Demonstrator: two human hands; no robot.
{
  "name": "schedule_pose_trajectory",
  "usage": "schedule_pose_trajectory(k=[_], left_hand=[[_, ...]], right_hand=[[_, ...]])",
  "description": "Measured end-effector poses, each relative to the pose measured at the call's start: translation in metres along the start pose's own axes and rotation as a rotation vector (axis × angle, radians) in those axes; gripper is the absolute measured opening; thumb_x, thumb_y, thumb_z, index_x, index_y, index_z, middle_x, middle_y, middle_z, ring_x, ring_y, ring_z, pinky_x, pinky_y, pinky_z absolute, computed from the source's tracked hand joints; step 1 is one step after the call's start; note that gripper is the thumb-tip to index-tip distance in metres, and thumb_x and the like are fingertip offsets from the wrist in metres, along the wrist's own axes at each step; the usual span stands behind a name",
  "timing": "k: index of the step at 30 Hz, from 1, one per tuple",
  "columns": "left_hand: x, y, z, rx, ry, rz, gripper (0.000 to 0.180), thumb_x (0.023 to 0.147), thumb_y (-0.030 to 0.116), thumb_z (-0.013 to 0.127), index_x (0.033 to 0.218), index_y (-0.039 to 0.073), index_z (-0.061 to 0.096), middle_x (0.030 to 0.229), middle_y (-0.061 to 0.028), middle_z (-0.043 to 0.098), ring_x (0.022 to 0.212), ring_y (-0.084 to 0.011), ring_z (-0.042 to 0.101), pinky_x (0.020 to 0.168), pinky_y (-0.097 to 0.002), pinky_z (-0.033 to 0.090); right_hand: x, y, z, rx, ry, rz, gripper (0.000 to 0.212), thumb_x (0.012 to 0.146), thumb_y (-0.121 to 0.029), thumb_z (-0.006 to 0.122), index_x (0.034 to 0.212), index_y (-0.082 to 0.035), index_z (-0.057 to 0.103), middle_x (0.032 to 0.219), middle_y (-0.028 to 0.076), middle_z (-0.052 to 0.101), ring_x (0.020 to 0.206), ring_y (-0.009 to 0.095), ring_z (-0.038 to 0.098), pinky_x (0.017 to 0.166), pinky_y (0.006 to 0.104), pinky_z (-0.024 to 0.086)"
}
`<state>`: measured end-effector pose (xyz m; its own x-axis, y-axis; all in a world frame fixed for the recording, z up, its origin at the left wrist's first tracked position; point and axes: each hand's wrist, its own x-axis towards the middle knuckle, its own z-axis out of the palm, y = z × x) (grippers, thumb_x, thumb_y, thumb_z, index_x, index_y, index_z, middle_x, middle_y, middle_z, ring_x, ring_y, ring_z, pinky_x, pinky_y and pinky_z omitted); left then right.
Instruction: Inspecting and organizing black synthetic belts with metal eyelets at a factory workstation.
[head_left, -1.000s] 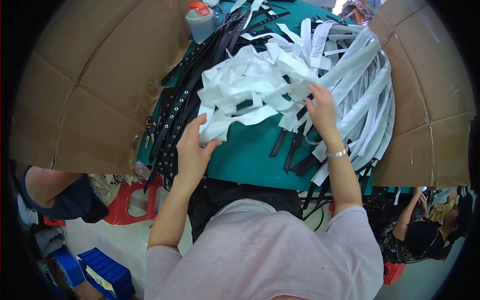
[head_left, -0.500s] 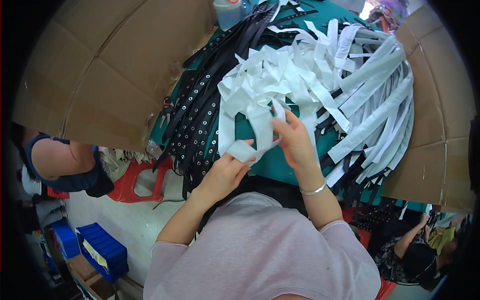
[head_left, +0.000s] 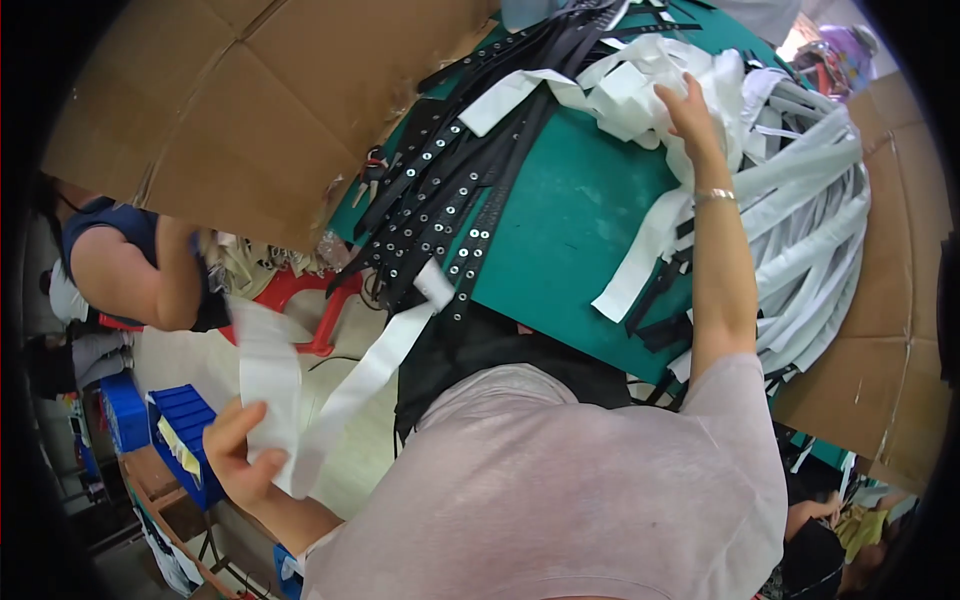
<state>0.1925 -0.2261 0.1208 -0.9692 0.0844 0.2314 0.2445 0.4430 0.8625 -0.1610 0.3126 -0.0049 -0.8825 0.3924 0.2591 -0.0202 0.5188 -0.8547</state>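
Note:
At the lower left, away from the table, my left hand (head_left: 240, 455) grips a long white strip (head_left: 270, 375). A bend of that strip hangs below the fingers, and its other end reaches up to the table's front edge. My right hand (head_left: 692, 115) is stretched far over the table, thumb and fingers apart, against or just over a crumpled heap of white strips (head_left: 640, 90). From the heap one white strip (head_left: 640, 260) trails toward the front edge. Black straps with metal eyelets (head_left: 440, 170) lie in a bundle on the left side.
The green table (head_left: 570, 220) has tall cardboard walls at left (head_left: 230, 110) and right (head_left: 890, 300). White-covered straps (head_left: 810, 220) heap up at right. Keys (head_left: 371, 175) lie by the left wall. Beyond it are a person's arm (head_left: 120, 265), a red stool (head_left: 320, 310) and blue bins (head_left: 180, 420).
My left hand has swung down and left off the table with the white strip. My right hand has moved up and away, and the white heap has shifted farther back, baring green tabletop.

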Motion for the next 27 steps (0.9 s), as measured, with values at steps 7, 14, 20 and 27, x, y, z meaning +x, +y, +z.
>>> schedule_pose_trajectory(k=[7, 14, 20, 27], left_hand=[[0.057, 0.007, 0.103, -0.127, -0.525, 0.021, 0.039, 0.066, -0.003, 0.068, 0.105, 0.001, 0.066, 0.111, -0.0165, 0.063, 0.099, -0.0262, 0.063, 0.081, -0.0307, 0.050], [0.052, -0.074, 0.137, -0.441, -0.325, -0.392, 0.038, 0.081, 0.004, 0.059, 0.117, -0.002, 0.051, 0.118, -0.0139, 0.058, 0.110, -0.0168, 0.053, 0.093, -0.0289, 0.040], [0.063, -0.082, 0.160, -0.686, 0.269, -0.487, 0.028, 0.094, 0.020, 0.052, 0.102, -0.005, 0.061, 0.095, -0.0136, 0.067, 0.085, -0.0163, 0.064, 0.078, -0.0274, 0.050], [0.068, -0.079, 0.149, -0.815, 0.393, -0.305, 0.025, 0.096, 0.016, 0.048, 0.094, -0.004, 0.061, 0.077, -0.0097, 0.065, 0.072, -0.0156, 0.065, 0.065, -0.0264, 0.051]], right_hand=[[-0.275, -0.115, 0.042, 1.074, -1.457, 0.684, 0.059, 0.095, -0.050, 0.036, 0.114, 0.003, 0.054, 0.100, 0.017, 0.064, 0.096, 0.026, 0.063, 0.080, 0.0364, 0.052], [-0.313, -0.119, 0.082, 0.815, -0.903, 0.369, 0.015, 0.085, -0.014, 0.063, 0.088, 0.001, 0.065, 0.070, 0.002, 0.063, 0.063, 0.004, 0.055, 0.054, 0.0222, 0.044], [-0.290, -0.135, 0.102, 0.407, -1.283, -0.117, 0.014, 0.078, -0.013, 0.066, 0.084, 0.000, 0.066, 0.071, 0.010, 0.066, 0.062, 0.015, 0.062, 0.060, 0.0288, 0.048], [-0.181, -0.148, 0.208, -0.049, -0.800, 0.170, 0.056, 0.083, -0.046, 0.056, 0.061, 0.005, 0.063, 0.057, 0.011, 0.063, 0.052, 0.015, 0.063, 0.051, 0.0256, 0.051]])
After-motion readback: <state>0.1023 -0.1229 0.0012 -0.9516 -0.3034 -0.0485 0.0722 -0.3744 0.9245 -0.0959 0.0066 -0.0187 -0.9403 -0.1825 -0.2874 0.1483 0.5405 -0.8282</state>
